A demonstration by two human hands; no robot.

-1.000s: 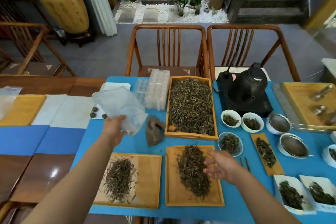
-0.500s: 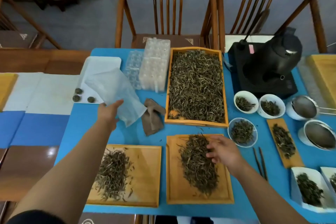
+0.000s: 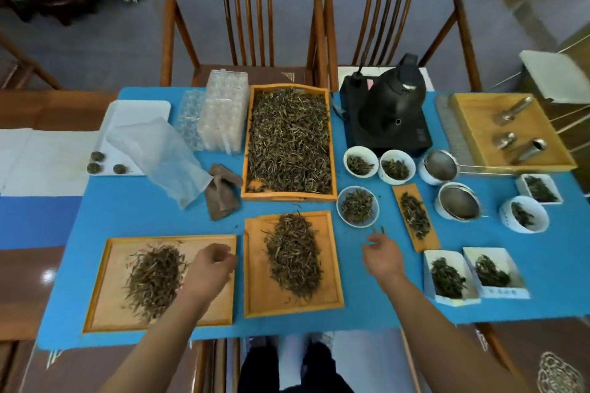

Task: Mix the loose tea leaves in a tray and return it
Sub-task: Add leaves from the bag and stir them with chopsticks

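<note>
Two flat wooden trays lie at the near edge of the blue mat. The middle tray (image 3: 332, 293) carries a long heap of loose tea leaves (image 3: 293, 260). The left tray (image 3: 105, 306) has a smaller heap (image 3: 153, 281). My left hand (image 3: 209, 268) hovers over the right part of the left tray, fingers loosely curled, holding nothing. My right hand (image 3: 381, 254) hangs over the bare mat right of the middle tray, fingers relaxed and empty. A deep wooden tray (image 3: 333, 150) full of tea leaves stands behind the middle tray.
A translucent plastic bag (image 3: 166, 156) lies on the mat beside a brown cloth (image 3: 223, 191) and clear plastic moulds (image 3: 223, 115). A black kettle (image 3: 394, 105), several tea bowls, strainers (image 3: 458, 201) and white boxes (image 3: 447, 277) crowd the right. Two chairs stand behind.
My left hand let go of the plastic bag and came down over the left tray. My right hand left the middle heap and moved right onto the mat side.
</note>
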